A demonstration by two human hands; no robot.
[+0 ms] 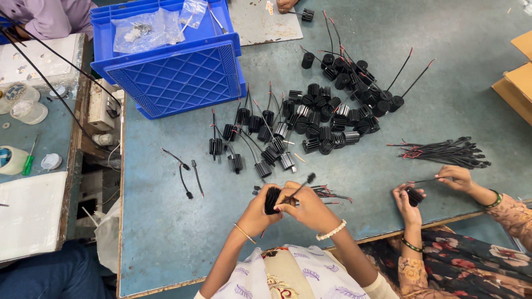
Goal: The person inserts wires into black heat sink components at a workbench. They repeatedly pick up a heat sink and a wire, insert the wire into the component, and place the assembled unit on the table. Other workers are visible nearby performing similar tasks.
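Observation:
My left hand (256,213) grips a small black finned cylinder (271,200) just above the table's near edge. My right hand (306,206) presses against it and pinches a thin black wire (299,189) that runs up and to the right to a small black plug. A pile of the same black finned cylinders (310,124) with red and black leads lies further out on the grey-green table (166,221). A few loose red and black wires (332,194) lie just right of my hands.
A blue plastic crate (177,77) with clear bags stands at the back left. A bundle of black wires (443,152) lies at the right. A co-worker's hands (432,188) at the right hold another cylinder. Cardboard boxes (515,83) sit at the far right, short cables (185,171) at the left.

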